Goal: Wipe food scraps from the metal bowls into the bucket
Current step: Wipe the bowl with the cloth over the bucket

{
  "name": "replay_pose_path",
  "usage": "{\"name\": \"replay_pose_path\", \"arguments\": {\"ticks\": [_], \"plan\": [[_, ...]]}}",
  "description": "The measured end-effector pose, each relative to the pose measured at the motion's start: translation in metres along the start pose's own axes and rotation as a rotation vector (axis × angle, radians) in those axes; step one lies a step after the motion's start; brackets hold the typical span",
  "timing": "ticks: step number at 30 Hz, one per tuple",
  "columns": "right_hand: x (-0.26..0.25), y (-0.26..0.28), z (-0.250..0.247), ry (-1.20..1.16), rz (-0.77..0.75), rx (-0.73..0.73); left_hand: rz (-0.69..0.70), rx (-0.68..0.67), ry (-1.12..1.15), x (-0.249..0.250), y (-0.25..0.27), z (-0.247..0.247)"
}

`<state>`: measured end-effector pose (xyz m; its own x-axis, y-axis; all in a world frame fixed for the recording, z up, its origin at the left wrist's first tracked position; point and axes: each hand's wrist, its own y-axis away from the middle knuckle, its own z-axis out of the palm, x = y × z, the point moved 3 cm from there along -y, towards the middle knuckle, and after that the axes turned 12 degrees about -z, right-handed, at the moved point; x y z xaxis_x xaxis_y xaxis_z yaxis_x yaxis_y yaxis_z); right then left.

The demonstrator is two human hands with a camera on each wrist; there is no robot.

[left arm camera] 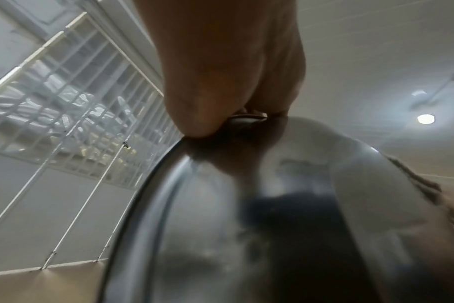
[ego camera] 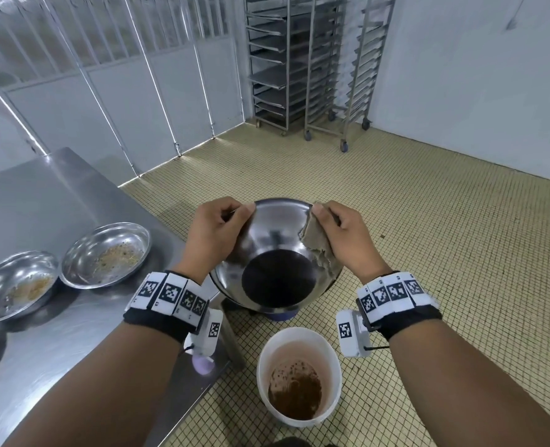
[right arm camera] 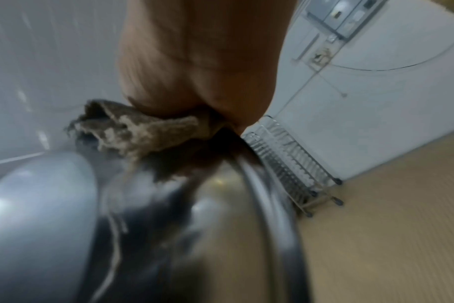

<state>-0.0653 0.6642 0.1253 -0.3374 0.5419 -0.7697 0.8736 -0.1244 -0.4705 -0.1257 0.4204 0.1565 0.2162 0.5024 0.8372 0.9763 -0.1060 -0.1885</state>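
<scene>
A: What is the person holding?

B: A big shiny metal bowl (ego camera: pixel 275 253). It is up in the air, tipped so we see inside. It hangs over the tiled floor (ego camera: pixel 428 237), just past the white bucket (ego camera: pixel 297 375).

A: How do the hands hold it?

B: The left hand (ego camera: pixel 214 233) has its fingers curled round the rim on the left side. The left wrist view shows a fingertip pressed on the rim. The right hand (ego camera: pixel 341 237) pinches the rim on the right side, and a brown rag (ego camera: pixel 317 246) is squeezed between its fingers and the bowl. The rag hangs down inside the bowl and looks frayed.

A: Is the bowl dirty?

B: It looks clean and shiny inside, as far as I can tell.

A: What is in the bucket?

B: Brown mush at the bottom. The bucket stands on the floor, beside the corner of the counter (ego camera: pixel 41 204).

A: Any more bowls?

B: Yes, two. A near bowl (ego camera: pixel 105 254) and a far-left bowl (ego camera: pixel 15 285) sit on the counter, touching each other. Both have yellow-brown crumbs in them.

A: What is at the back?

B: Metal tray racks (ego camera: pixel 305 59) on wheels, by the white wall.
</scene>
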Motion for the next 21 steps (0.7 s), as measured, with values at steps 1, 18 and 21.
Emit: {"name": "replay_pose_path", "arguments": {"ticks": [1,18,21], "plan": [[0.004,0.003,-0.001,-0.053,0.037,0.039,-0.044,0.025,0.082,-0.002,0.000,-0.003],[0.014,0.008,0.001,-0.149,0.160,0.124,-0.075,0.079,0.218,-0.011,0.002,-0.004],[0.001,-0.002,-0.002,-0.045,0.078,0.097,-0.043,0.051,0.159,-0.009,0.003,0.001]]}}
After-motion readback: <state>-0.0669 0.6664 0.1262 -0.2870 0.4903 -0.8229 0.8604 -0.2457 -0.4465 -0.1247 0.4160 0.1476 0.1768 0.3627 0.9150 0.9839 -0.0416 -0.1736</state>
